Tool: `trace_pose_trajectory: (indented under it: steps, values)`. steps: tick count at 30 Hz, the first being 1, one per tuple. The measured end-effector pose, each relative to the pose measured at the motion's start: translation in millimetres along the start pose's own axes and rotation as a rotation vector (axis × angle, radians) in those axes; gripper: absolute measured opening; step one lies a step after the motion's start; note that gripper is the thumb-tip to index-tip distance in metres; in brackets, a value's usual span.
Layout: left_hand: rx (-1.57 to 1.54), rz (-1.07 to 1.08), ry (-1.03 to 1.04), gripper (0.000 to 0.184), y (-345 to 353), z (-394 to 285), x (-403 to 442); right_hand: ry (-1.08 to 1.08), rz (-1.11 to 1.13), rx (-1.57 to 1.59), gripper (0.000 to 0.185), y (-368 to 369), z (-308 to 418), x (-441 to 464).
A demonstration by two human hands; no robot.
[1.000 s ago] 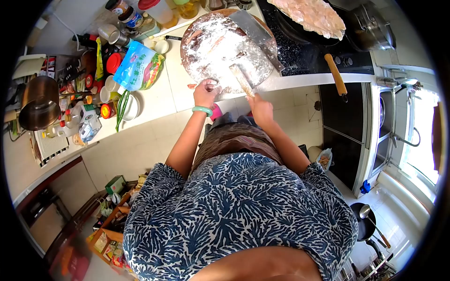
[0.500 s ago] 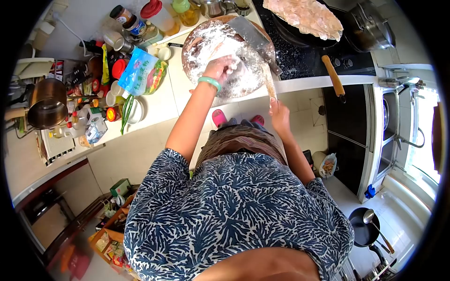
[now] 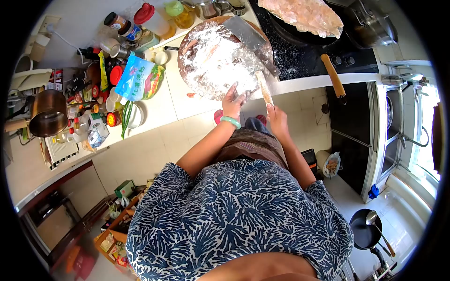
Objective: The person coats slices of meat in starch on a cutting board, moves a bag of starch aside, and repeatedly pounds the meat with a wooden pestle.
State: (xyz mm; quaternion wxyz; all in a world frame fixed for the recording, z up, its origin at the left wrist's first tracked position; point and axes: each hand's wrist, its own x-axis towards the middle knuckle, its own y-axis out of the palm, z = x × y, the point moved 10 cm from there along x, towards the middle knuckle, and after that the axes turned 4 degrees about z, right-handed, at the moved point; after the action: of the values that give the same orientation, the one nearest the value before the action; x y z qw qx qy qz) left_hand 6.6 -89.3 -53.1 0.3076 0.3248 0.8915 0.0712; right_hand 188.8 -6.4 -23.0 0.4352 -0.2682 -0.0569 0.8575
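A round wooden chopping board (image 3: pixel 187 77) lies on the counter, thickly dusted with white powder (image 3: pixel 218 58). Pale pinkish pieces show through the powder, though their outlines are partly buried. My left hand (image 3: pixel 232 102), a green bangle on its wrist, is at the board's near edge with fingers spread and nothing in it. In my right hand (image 3: pixel 277 121) is the end of a powder-coated wooden rolling pin (image 3: pixel 264 89), its far end over the board's near right side. A cleaver (image 3: pixel 246 33) rests across the board's far right, its handle pointing toward me.
A black pan (image 3: pixel 286 30) piled with pale, flat, powder-coated pieces (image 3: pixel 304 16) sits on the stove; its wooden handle (image 3: pixel 333 75) juts over the front edge. Left of the board are a blue powder bag (image 3: pixel 138 79), green onions (image 3: pixel 126 119), a white bowl (image 3: pixel 136 116) and several jars.
My left hand has pulled back from the middle of the powdered board to its near edge, and its fingers have opened. My right hand keeps its hold on the rolling pin.
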Motion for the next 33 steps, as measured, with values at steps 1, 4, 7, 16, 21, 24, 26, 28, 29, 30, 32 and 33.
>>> trace_pose_trajectory:
  steps: [1,4,7,16,21,24,26,28,29,30,32,33]
  values:
    - [0.079,0.099,-0.042,0.052,8,-1,-6,0.007,0.007,-0.003,0.045,2,4,-1]
    - [0.19,0.092,-0.054,0.05,-8,-13,-5,-0.021,-0.004,-0.133,0.043,11,26,0]
    - [0.213,0.107,-0.104,0.044,-22,-20,5,-0.084,-0.005,-0.11,0.041,19,40,3]
    - [1.782,0.107,0.72,0.042,21,-94,1,-0.221,0.006,-0.572,0.037,60,26,7]
    - [1.766,0.06,0.745,0.049,3,-97,13,-0.191,-0.018,-0.589,0.037,51,50,1]
    - [1.673,0.092,0.695,0.054,-2,-103,22,-0.217,0.049,-0.688,0.038,65,38,13]
    - [1.624,0.11,0.671,0.055,-5,-103,25,-0.203,0.04,-0.693,0.038,63,33,11]
    - [1.603,0.113,0.683,0.055,-6,-104,28,-0.201,0.035,-0.698,0.038,62,34,11]
    - [1.586,0.125,0.69,0.055,-7,-103,26,-0.203,-0.017,-0.664,0.038,58,36,7]
    - [1.583,0.123,0.695,0.055,-6,-106,27,-0.209,-0.077,-0.63,0.038,53,38,7]
    - [1.565,0.099,0.663,0.056,-7,-105,26,-0.211,-0.028,-0.689,0.038,60,26,14]
    - [1.564,0.095,0.666,0.056,-6,-105,27,-0.216,0.022,-0.742,0.039,64,32,17]
